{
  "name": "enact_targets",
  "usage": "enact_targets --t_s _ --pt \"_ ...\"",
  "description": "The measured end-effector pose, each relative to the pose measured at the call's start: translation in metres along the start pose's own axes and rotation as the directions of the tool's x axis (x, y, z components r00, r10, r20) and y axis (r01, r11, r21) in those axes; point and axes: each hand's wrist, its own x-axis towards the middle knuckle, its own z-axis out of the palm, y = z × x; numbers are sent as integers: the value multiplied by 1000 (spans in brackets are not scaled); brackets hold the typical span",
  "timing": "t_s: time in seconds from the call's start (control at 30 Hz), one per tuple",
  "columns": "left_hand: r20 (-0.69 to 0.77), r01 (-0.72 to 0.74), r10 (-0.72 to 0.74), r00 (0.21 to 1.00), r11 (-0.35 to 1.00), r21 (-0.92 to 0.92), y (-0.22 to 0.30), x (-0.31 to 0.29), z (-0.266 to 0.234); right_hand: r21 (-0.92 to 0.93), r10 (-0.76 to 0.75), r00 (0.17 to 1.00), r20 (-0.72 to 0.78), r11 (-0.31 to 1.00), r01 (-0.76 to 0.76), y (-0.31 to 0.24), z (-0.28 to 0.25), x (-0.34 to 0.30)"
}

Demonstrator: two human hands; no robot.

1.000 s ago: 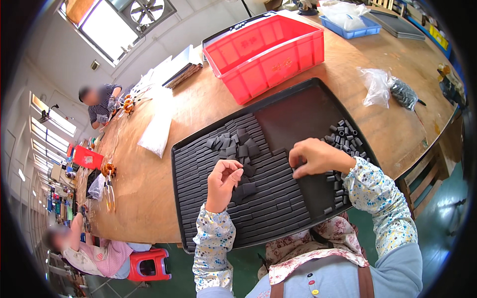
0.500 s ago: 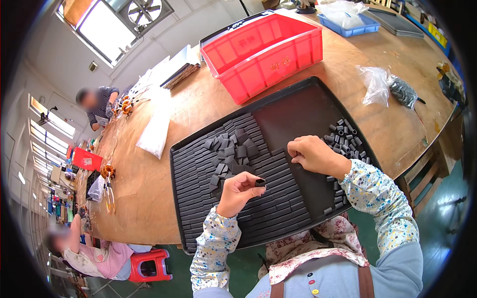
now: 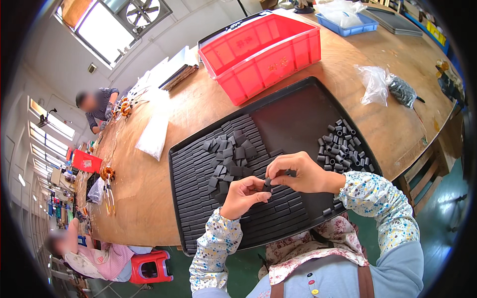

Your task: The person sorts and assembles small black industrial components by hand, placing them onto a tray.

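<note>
My left hand (image 3: 242, 198) pinches a small black sleeve (image 3: 268, 185) between thumb and fingertips, above the rows of black pieces. At that same sleeve, my right hand (image 3: 300, 171) has its thumb and fingers closed; they partly cover it. Another dark bit shows under the right hand's fingers, too hidden to name. Both hands are over a large black tray (image 3: 293, 109). Closely laid rows of black pieces (image 3: 191, 198) fill its left and middle, with a heap of loose flat black pieces (image 3: 229, 155) on top. Short black tubes (image 3: 343, 149) lie in a loose pile at its right.
A red plastic crate (image 3: 268, 62) stands just behind the tray on the wooden table (image 3: 397, 129). Clear bags (image 3: 372, 85), one with dark parts, lie at the right. Farther back is a blue tray (image 3: 348, 30). Two people work along the table's left side, near a red stool (image 3: 151, 268).
My right hand has moved left from beside the tube pile and met my left hand at the small black sleeve. The left hand has stayed nearly in place.
</note>
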Motion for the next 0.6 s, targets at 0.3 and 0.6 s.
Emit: enact_targets --t_s 0.3,0.6 --pt "18 -14 13 1000 1000 27 0 -1 2 217 200 975 101 952 -218 3 1 -1" --pt "-10 0 -1 1000 999 -42 8 -2 4 13 -21 997 -77 1000 22 6 1 4"
